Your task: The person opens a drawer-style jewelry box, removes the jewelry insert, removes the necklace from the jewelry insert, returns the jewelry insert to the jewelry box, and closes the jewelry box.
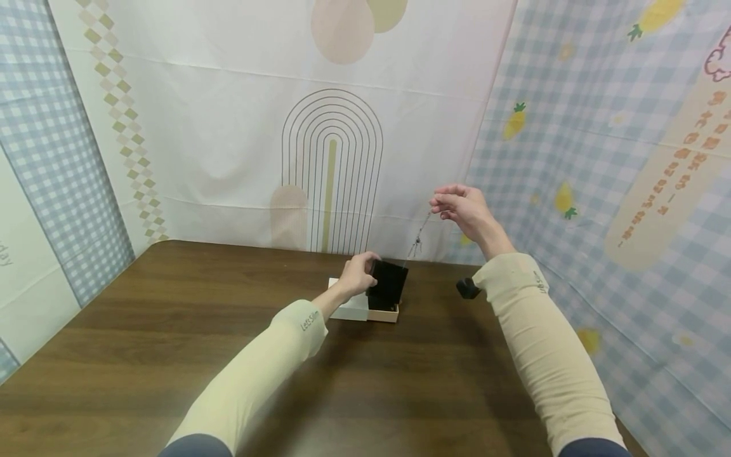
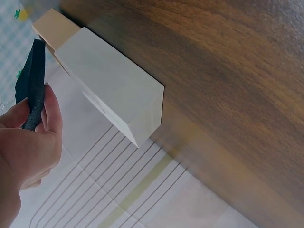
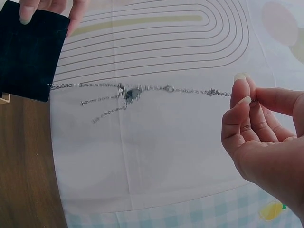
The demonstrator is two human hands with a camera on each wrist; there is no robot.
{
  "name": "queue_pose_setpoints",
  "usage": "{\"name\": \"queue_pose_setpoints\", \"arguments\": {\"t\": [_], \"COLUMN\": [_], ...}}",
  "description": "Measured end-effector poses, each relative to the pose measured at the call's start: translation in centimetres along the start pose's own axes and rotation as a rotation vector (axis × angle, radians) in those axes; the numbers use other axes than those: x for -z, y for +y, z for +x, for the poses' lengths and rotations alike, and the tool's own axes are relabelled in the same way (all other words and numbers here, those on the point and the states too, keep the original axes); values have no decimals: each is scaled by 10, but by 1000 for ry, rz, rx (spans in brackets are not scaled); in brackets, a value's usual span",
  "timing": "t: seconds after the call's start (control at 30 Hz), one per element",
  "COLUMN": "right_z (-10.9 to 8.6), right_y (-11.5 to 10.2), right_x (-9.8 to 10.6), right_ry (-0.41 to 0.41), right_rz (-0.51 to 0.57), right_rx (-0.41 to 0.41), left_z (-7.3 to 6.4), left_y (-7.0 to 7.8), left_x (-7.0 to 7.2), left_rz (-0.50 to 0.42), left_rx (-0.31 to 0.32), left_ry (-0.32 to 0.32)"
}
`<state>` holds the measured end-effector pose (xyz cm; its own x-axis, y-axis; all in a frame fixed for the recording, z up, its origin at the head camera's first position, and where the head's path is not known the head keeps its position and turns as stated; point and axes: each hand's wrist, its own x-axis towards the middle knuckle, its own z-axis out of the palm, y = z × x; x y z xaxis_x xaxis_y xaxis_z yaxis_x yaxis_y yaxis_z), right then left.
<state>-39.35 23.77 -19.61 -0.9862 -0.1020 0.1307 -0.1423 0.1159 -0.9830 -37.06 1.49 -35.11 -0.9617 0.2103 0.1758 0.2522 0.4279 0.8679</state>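
My left hand (image 1: 356, 274) pinches a black foam jewelry insert (image 1: 388, 284) by its edge, thumb on one face and fingers on the other. The insert stands tilted over a box with a white sleeve (image 2: 109, 71) and a tan drawer (image 2: 57, 28) partly slid out. Higher up and to the right, my right hand (image 1: 465, 208) pinches the end of a silver chain necklace (image 3: 190, 90) between thumb and fingertips. The chain runs taut from there to the insert's edge, with a dark pendant (image 3: 133, 93) and two short dangling chains midway. Its other end is hidden behind the insert.
The box rests near the back edge of a brown wooden table (image 1: 228, 355). A white printed cloth (image 1: 228, 139) hangs behind it, with a blue checked cloth (image 1: 571, 158) on the right. A small black object (image 1: 468, 289) shows beneath the right cuff.
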Motion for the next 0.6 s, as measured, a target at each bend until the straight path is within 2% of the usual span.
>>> {"name": "queue_pose_setpoints", "arguments": {"t": [0.6], "right_z": [-1], "right_y": [-3], "right_x": [7], "right_ry": [13], "right_rz": [40], "right_rx": [13], "left_z": [0], "left_y": [1], "left_x": [-4], "left_rz": [16], "left_rx": [-9], "left_ry": [26]}}
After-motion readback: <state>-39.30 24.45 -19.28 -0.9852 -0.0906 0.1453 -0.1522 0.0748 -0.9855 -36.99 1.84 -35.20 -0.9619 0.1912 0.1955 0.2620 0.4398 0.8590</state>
